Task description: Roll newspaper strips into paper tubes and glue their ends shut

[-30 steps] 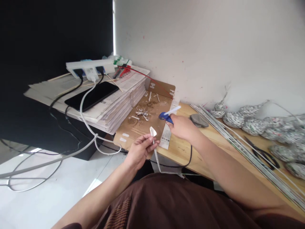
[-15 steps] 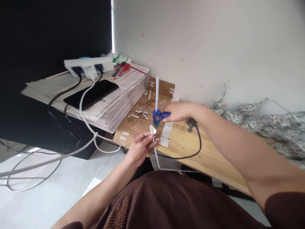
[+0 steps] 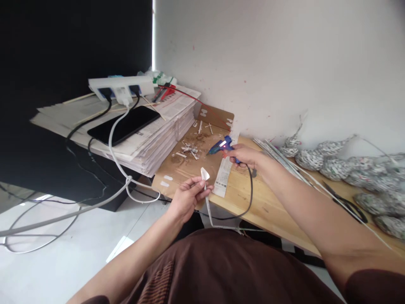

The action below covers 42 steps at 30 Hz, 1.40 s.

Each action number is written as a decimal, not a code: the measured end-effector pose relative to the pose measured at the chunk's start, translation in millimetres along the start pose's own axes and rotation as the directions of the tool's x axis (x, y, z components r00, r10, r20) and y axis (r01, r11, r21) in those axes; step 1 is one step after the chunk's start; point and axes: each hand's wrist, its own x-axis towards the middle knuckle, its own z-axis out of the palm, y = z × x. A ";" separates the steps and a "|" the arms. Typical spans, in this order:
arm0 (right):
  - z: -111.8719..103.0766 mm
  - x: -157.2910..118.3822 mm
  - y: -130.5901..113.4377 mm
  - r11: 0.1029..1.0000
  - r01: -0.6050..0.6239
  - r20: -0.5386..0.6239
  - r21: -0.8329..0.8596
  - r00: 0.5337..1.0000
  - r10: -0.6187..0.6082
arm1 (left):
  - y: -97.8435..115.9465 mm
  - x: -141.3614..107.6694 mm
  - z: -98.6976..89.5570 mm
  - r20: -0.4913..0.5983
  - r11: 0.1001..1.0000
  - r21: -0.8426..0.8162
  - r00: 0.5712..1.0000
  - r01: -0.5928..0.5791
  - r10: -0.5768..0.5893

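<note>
Wall (image 3: 268,63) at the far side, and below it ran the wooden table (image 3: 265,200), the newspaper stack (image 3: 161,154) heaped far left! Across the table's right side cut the right forearm (image 3: 303,202), lower and nearer than half a second ago, so the paper rods (image 3: 280,158) and black scissors (image 3: 354,209) had come back into sight, though partly blocked. Beyond them sat the woven paper forms (image 3: 310,159), against the wall. Cardboard (image 3: 182,175) covered the middle, the phone (image 3: 126,124) lying left on the stack near the power strip (image 3: 145,85). Now the hands: the right hand (image 3: 245,155) had its fingers wrapped around the blue glue gun (image 3: 221,145), which had swung from nozzle-down beside the strip to a leftward tilt, well clear! Its black cord (image 3: 252,185) looped nearer. And the left hand (image 3: 188,196)? Unmoved, fingertips pinching the paper strip (image 3: 205,174) just below its flared tip, tail hanging down. Farther off, little paper scraps (image 3: 190,150) littered the cardboard.
</note>
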 end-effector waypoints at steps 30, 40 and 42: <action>47.7 -130.4 74.6 0.891 0.440 -0.162 0.113 0.893 -0.420 | 9.9 -6.9 38.8 0.024 0.997 0.006 0.996 -0.081 0.080; 46.0 -132.5 84.6 0.874 0.449 -0.201 0.189 0.888 -0.413 | 9.3 -7.4 51.8 0.032 0.996 0.036 0.996 -0.085 0.084; 46.0 -132.6 85.6 0.869 0.454 -0.208 0.197 0.885 -0.416 | 8.4 -7.5 52.4 0.035 0.996 0.040 0.996 -0.085 0.084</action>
